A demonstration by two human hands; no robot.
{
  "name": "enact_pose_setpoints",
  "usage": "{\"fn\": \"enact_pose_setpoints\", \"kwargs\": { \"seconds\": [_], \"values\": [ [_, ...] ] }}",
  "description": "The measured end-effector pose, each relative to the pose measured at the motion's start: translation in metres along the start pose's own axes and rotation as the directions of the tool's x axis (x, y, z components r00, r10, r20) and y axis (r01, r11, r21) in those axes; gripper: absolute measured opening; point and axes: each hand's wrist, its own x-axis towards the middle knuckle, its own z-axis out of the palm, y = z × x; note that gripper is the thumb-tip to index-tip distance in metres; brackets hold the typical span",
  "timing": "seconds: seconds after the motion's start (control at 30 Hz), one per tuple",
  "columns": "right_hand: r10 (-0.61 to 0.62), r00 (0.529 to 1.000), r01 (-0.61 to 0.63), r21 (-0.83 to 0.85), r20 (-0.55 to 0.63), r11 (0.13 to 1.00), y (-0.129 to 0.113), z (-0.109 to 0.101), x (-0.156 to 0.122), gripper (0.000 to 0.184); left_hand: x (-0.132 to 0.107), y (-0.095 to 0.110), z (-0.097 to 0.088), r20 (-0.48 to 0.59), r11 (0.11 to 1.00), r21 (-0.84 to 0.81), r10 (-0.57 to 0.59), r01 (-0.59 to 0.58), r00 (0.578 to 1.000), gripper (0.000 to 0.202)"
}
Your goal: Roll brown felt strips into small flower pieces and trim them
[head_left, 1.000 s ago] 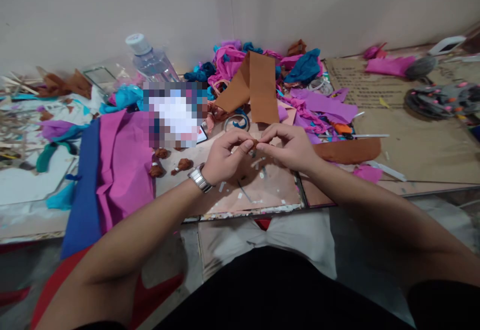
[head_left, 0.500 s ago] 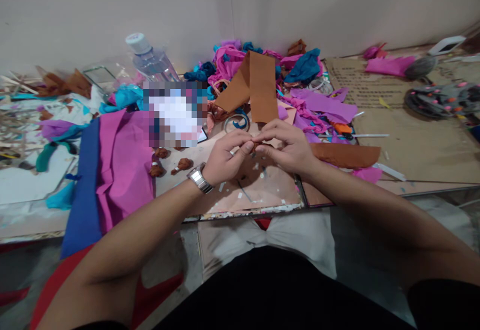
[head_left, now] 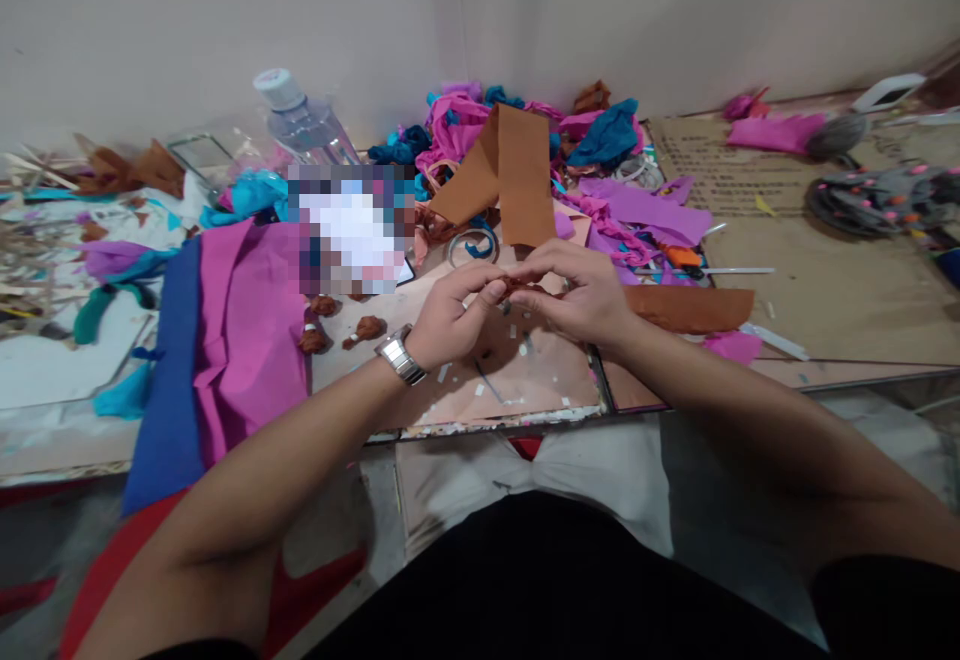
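Between my hands is a small crumpled piece of brown crepe paper (head_left: 516, 287), partly hidden by the fingers. My left hand (head_left: 454, 320), with a metal watch on its wrist, pinches one end between thumb and forefinger. My right hand (head_left: 586, 290) is closed on the other end, its fingertips close to the left ones. Just beyond the hands lies a folded brown crepe strip (head_left: 525, 175). A flat brown piece (head_left: 690, 308) lies under and beyond my right forearm. Several knotted brown paper balls (head_left: 369, 327) rest left of my left hand, some with white bands.
A phone with a blurred screen (head_left: 352, 230) and a water bottle (head_left: 311, 125) stand behind the left hand. Pink crepe paper (head_left: 251, 340) and blue paper (head_left: 169, 370) hang over the front edge. Coloured scraps (head_left: 457, 125) pile up at the wall; cardboard (head_left: 810, 290) covers the right side.
The fingers have shifted a little, and more of the brown paper shows between them. Both hands stay in nearly the same place; the other things lie as before.
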Motion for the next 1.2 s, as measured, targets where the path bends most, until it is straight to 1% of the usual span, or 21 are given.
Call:
{"fn": "enact_pose_setpoints", "kwargs": {
  "seconds": [0.1, 0.3, 0.43, 0.53, 0.6, 0.67, 0.77, 0.83, 0.87, 0.93, 1.03, 1.2],
  "values": [
    [0.013, 1.0, -0.013, -0.002, -0.004, 1.0, -0.0001, -0.0003, -0.0003, 0.021, -0.0006, -0.0003, 0.0006, -0.01, 1.0, 0.001, -0.001, 0.001, 1.0, 0.036],
    [0.068, 0.998, -0.068, -0.005, 0.001, 0.998, 0.0004, 0.0003, -0.0022, 0.024, -0.0011, 0.002, 0.0005, 0.033, 0.999, 0.033, 0.034, -0.035, 0.999, 0.036],
    [0.072, 0.997, -0.073, 0.007, 0.021, 0.997, 0.0013, 0.0017, -0.0031, 0.031, -0.0021, 0.0007, 0.0004, 0.051, 0.998, 0.026, 0.058, -0.059, 0.997, 0.034],
    [0.045, 0.998, -0.045, 0.005, 0.033, 0.999, 0.0029, 0.0026, -0.0038, 0.026, -0.0026, -0.001, 0.0005, 0.064, 0.999, 0.021, 0.044, -0.046, 0.997, 0.037],
    [0.048, 0.998, -0.048, 0.003, 0.039, 0.999, 0.0032, 0.0024, -0.0037, 0.024, -0.0026, -0.0012, 0.0006, 0.069, 0.999, 0.01, 0.031, -0.032, 0.997, 0.036],
    [0.074, 0.997, -0.074, 0.012, 0.033, 0.997, 0.0026, 0.0015, -0.0032, 0.025, -0.0022, -0.0004, 0.0003, 0.032, 1.0, -0.016, -0.005, 0.005, 0.999, 0.034],
    [0.122, 0.993, -0.121, 0.036, -0.008, 0.992, 0.0014, -0.0001, -0.0021, 0.027, -0.001, 0.0013, -0.0011, -0.121, 0.995, -0.076, -0.069, 0.06, 0.99, 0.029],
    [0.152, 0.988, -0.151, 0.039, -0.038, 0.988, 0.0013, -0.0008, -0.0017, 0.029, 0.0, 0.002, -0.0022, -0.192, 0.996, -0.075, -0.068, 0.055, 0.979, 0.029],
    [0.163, 0.985, -0.161, 0.038, -0.048, 0.986, 0.0014, -0.0008, -0.0016, 0.031, 0.0004, 0.0022, -0.0025, -0.203, 0.997, -0.058, -0.056, 0.045, 0.978, 0.031],
    [0.178, 0.983, -0.176, 0.043, -0.046, 0.983, 0.0018, -0.0005, -0.0015, 0.034, 0.0006, 0.0024, -0.0023, -0.181, 0.998, -0.039, -0.048, 0.041, 0.982, 0.031],
    [0.181, 0.983, -0.178, 0.071, -0.031, 0.981, 0.0021, 0.0005, -0.0018, 0.038, -0.0002, 0.0022, -0.0002, -0.149, 0.996, -0.071, -0.069, 0.059, 0.987, 0.029],
    [0.167, 0.986, -0.165, 0.085, -0.018, 0.983, 0.0, 0.002, -0.0025, 0.042, -0.001, 0.0013, 0.0023, -0.154, 0.992, -0.107, -0.079, 0.063, 0.985, 0.026]
  ]
}}
